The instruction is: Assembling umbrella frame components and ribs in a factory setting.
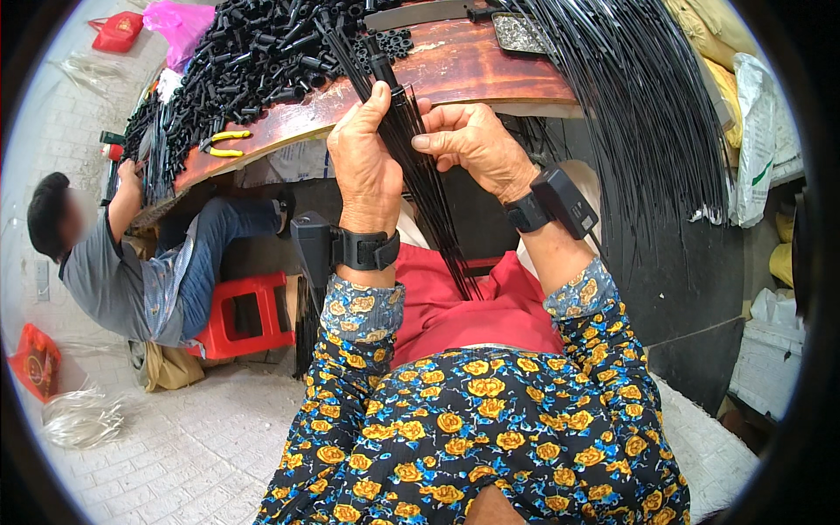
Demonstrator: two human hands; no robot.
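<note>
My left hand (363, 166) is closed round a bundle of thin black rods (430, 197), its thumb pressed along the near side. The bundle slants from the table's edge down toward my lap. Just above that thumb, a black tubular piece (379, 61) stands up among the upper rods. My right hand (481, 144) pinches at the bundle's right side, thumb bent against its fingers; what exactly lies between the fingertips is partly hidden. Behind the hands, a heap of short black plastic tubes (254, 57) covers the left part of the reddish wooden table (477, 74).
Yellow-handled pliers (229, 144) lie at the table's front edge. A small metal tray (519, 33) sits farther back. Long black rods (656, 114) hang over the right side. To the left, another person (114, 262) works on a red stool (249, 319). Sacks (752, 131) stand far right.
</note>
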